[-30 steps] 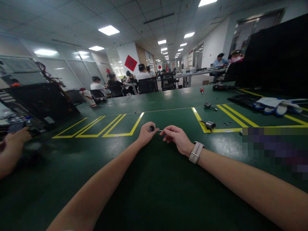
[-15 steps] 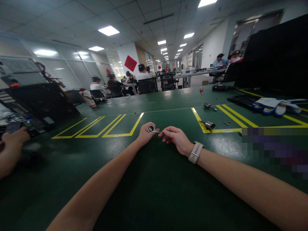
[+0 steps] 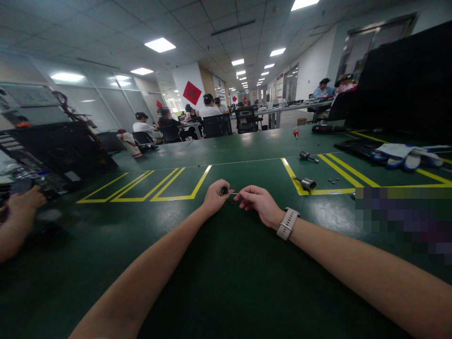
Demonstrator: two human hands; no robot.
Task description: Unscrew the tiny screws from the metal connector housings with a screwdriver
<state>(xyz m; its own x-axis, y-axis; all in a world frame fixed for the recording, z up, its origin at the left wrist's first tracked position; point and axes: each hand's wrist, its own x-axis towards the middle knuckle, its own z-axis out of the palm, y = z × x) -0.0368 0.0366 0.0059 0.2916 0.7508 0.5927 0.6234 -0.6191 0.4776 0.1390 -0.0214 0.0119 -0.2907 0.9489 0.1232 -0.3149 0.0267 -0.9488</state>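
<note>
My left hand point(image 3: 216, 197) is closed around a round metal cylinder point(image 3: 223, 190), its hollow end facing me. Between the fingertips of my right hand point(image 3: 256, 200) is a thin metal rod point(image 3: 233, 193), which reaches left to the cylinder's side; its exact tip is hidden by the left fingers. Both hands are just above the green table. A few tiny dark bits point(image 3: 232, 203) lie below them. To the right, a metal part with a cup-shaped end and a shaft point(image 3: 308, 183) lies on the yellow tape, and a similar part point(image 3: 308, 157) lies behind it.
Several small dark pieces point(image 3: 333, 181) lie right of the metal part. Farther right are white-and-blue gloves point(image 3: 406, 155) and a large black screen point(image 3: 402, 84). A red screwdriver-like tool point(image 3: 295, 133) lies at the back. Another person's hand point(image 3: 26, 205) is at far left.
The metal cylinder in my left hand has turned and shifted slightly right, its open end angled differently. The rod in my right hand has stayed nearly in place.
</note>
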